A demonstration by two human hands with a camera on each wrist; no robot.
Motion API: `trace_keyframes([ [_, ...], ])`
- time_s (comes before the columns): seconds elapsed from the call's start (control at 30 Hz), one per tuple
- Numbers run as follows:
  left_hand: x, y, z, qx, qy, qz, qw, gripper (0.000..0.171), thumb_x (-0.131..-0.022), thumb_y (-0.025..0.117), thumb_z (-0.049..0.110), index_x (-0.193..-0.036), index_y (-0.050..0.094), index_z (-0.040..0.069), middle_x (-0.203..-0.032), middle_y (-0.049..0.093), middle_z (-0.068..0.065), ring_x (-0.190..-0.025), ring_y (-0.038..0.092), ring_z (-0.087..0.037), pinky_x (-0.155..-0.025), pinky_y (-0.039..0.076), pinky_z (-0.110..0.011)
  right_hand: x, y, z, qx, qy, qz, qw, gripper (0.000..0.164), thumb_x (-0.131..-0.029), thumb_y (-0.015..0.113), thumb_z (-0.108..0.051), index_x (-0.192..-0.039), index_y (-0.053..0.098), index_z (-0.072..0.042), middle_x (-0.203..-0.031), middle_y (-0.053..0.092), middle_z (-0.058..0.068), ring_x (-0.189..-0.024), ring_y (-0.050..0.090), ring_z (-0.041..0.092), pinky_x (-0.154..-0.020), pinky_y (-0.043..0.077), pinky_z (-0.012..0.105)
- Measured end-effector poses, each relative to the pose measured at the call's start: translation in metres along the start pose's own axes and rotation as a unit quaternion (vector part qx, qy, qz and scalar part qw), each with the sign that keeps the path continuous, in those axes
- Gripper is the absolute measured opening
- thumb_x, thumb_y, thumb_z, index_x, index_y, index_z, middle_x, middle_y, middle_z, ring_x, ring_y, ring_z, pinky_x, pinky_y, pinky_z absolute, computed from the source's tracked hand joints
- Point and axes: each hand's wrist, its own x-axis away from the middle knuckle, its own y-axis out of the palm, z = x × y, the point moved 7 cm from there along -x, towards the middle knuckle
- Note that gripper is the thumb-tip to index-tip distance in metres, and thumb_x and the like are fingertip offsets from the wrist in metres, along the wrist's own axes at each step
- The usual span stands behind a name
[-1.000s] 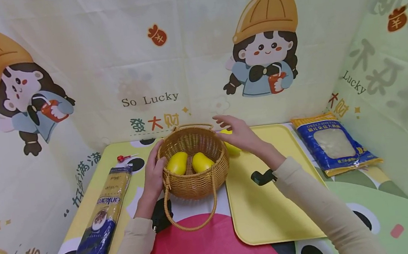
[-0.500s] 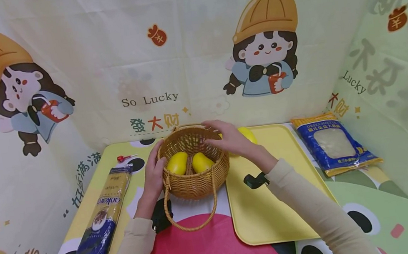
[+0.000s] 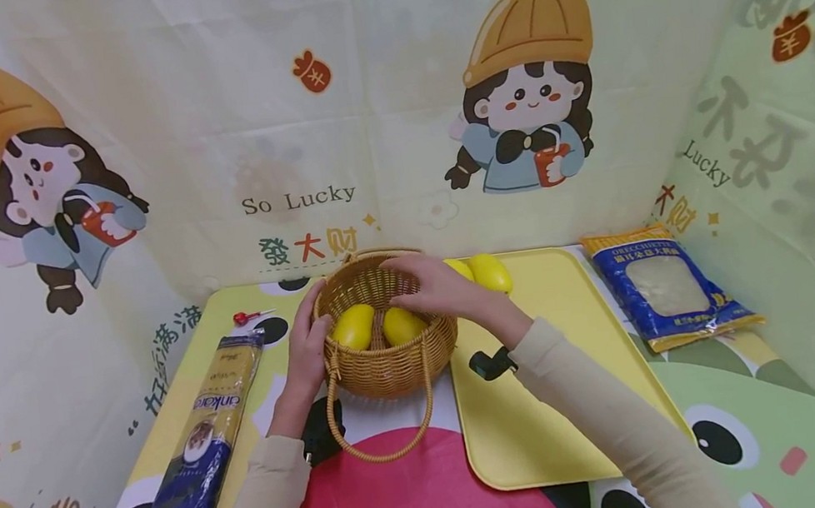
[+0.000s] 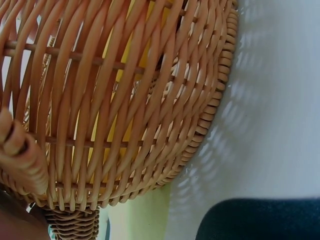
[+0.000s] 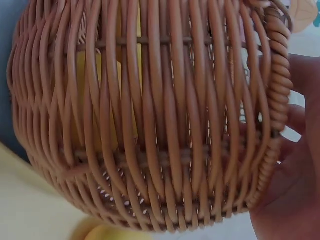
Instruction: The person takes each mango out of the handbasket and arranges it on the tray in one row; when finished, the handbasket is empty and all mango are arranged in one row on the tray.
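Compared with half a second ago, the right hand (image 3: 430, 287) has slid left from above the rim and further into the basket (image 3: 394, 370), and more of the two fruits on the tray shows beside its wrist; the basket itself has hardly shifted. The basket sits on the table (image 3: 399, 506), mouth up, holding a left fruit (image 3: 354, 328) and a right fruit (image 3: 404, 326), both yellow, low in the bowl with a gap between them. The right hand arches over the right-hand rim, fingers (image 3: 399, 264) and thumb spread well apart above the right fruit — nothing shows in its grasp, and the spread looks about wide enough to go round a fruit. The left hand (image 3: 301, 346) holds the opposite side, fingers along the outer wall and thumb lapping the rim, presumably so that the light wicker does not slide or tip. The front handle (image 3: 388, 459) hangs down toward the person and the rear handle (image 3: 386, 250) is folded back, which leaves the mouth clear for reaching in. Just right of the basket lies the tray (image 3: 547, 414), close enough for a short carry; at its far end rest a front fruit (image 3: 491, 275) and a partly hidden fruit (image 3: 459, 268). Further out, a blue bag (image 3: 663, 285) lies right of the tray, while a long packet (image 3: 209, 432) and a small red item (image 3: 244, 316) lie to the left, well out of the hands' way.
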Motion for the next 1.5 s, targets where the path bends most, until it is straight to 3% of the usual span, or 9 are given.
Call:
trace_keyframes([
  [0.2, 0.001, -0.002, -0.001, 0.007, 0.000, 0.004, 1.0000, 0.057, -0.100, 0.040, 0.012, -0.156, 0.032, 0.016, -0.163, 0.029, -0.007, -0.148, 0.032, -0.034, -0.119, 0.031, -0.056, -0.005, 0.013, -0.010, 0.028, 0.010, -0.039, 0.999, 0.065, -0.090, 0.069, -0.034, -0.148, 0.047, -0.012, -0.147, 0.054, 0.009, -0.136, 0.050, 0.025, -0.114, 0.042, 0.043],
  [0.43, 0.000, -0.001, 0.000, 0.008, 0.001, -0.002, 1.0000, 0.057, -0.100, 0.039, 0.011, -0.156, 0.031, 0.015, -0.163, 0.029, -0.008, -0.148, 0.031, -0.035, -0.118, 0.031, -0.057, -0.008, 0.024, -0.009, 0.132, 0.027, -0.063, 0.989, 0.067, -0.090, 0.066, -0.041, -0.150, 0.045, -0.021, -0.149, 0.052, 0.004, -0.134, 0.053, 0.024, -0.107, 0.047, 0.043],
  [0.63, -0.001, -0.001, -0.001, 0.007, 0.000, -0.001, 1.0000, 0.057, -0.100, 0.039, 0.012, -0.156, 0.031, 0.017, -0.163, 0.028, -0.007, -0.148, 0.031, -0.034, -0.119, 0.031, -0.057, -0.011, 0.027, -0.009, 0.149, 0.038, -0.080, 0.985, 0.066, -0.090, 0.066, -0.040, -0.150, 0.046, -0.022, -0.153, 0.048, 0.008, -0.138, 0.049, 0.029, -0.109, 0.045, 0.049],
  [0.9, -0.001, -0.001, -0.001, -0.002, -0.001, 0.001, 1.0000, 0.058, -0.100, 0.038, 0.014, -0.157, 0.030, 0.017, -0.164, 0.028, -0.007, -0.148, 0.030, -0.034, -0.119, 0.030, -0.058, -0.013, 0.034, -0.006, 0.176, 0.048, -0.122, 0.976, 0.068, -0.089, 0.065, -0.046, -0.150, 0.045, -0.022, -0.153, 0.048, 0.006, -0.140, 0.046, 0.029, -0.111, 0.044, 0.048],
  [1.23, -0.001, 0.001, -0.003, 0.002, 0.006, 0.001, 1.0000, 0.057, -0.100, 0.036, 0.011, -0.157, 0.030, 0.013, -0.163, 0.029, -0.009, -0.147, 0.032, -0.035, -0.118, 0.030, -0.058, -0.012, 0.045, -0.002, 0.206, 0.060, -0.184, 0.959, 0.059, -0.083, 0.071, -0.041, -0.137, 0.059, -0.019, -0.126, 0.068, 0.003, -0.109, 0.064, 0.024, -0.092, 0.053, 0.042],
  [1.43, -0.001, 0.000, -0.002, 0.002, 0.007, 0.002, 1.0000, 0.057, -0.100, 0.038, 0.013, -0.156, 0.031, 0.013, -0.163, 0.029, -0.008, -0.147, 0.032, -0.034, -0.118, 0.030, -0.058, -0.012, 0.049, -0.002, 0.196, 0.071, -0.207, 0.956, 0.051, -0.083, 0.069, -0.034, -0.132, 0.063, -0.020, -0.112, 0.068, 0.001, -0.090, 0.059, 0.021, -0.078, 0.050, 0.037],
  [1.5, -0.001, 0.000, -0.002, 0.003, 0.007, 0.003, 1.0000, 0.057, -0.100, 0.038, 0.013, -0.156, 0.031, 0.014, -0.163, 0.029, -0.008, -0.147, 0.032, -0.034, -0.119, 0.030, -0.057, -0.013, 0.050, -0.003, 0.195, 0.068, -0.214, 0.955, 0.049, -0.083, 0.069, -0.032, -0.131, 0.064, -0.020, -0.113, 0.068, 0.001, -0.092, 0.058, 0.020, -0.079, 0.050, 0.037],
])
